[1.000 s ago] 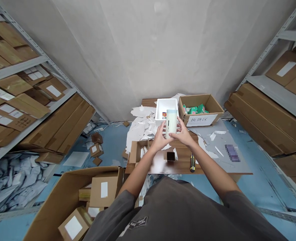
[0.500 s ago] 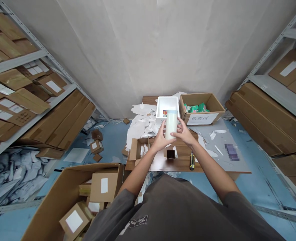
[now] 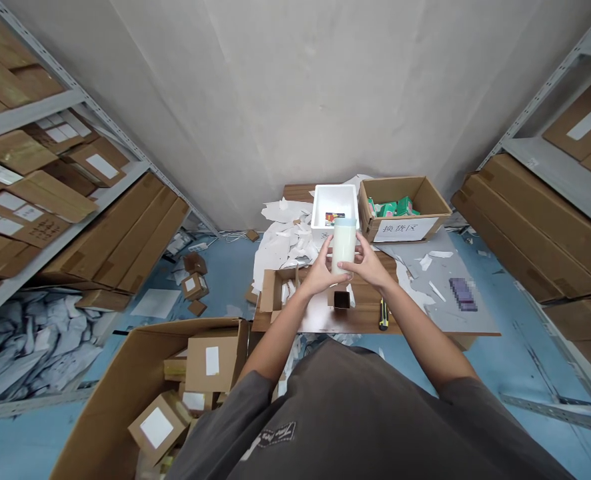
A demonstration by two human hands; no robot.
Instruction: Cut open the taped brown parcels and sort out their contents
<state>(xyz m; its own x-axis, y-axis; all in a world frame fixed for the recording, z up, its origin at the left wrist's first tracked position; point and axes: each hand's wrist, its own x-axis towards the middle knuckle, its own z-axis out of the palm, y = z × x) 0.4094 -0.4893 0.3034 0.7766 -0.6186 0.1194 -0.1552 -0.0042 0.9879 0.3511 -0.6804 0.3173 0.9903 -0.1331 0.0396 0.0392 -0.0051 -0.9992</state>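
An upright pale green cylinder with a light blue top, perhaps a bottle or tumbler, is held up above the table between both hands. My left hand wraps its left side and lower part. From the right, my right hand closes on it with the thumb across the front. Below it on the wooden table stands a small open box with a dark inside. A yellow and black utility knife lies to the right of that box.
Behind the hands are a white bin and a cardboard box holding green packets. Torn white paper and an open carton lie at left. A large carton of boxes stands front left. Shelves flank both sides.
The view has shifted slightly, so the table and bins appear a little higher. Both hands still hold the pale green cylinder in nearly the same place.
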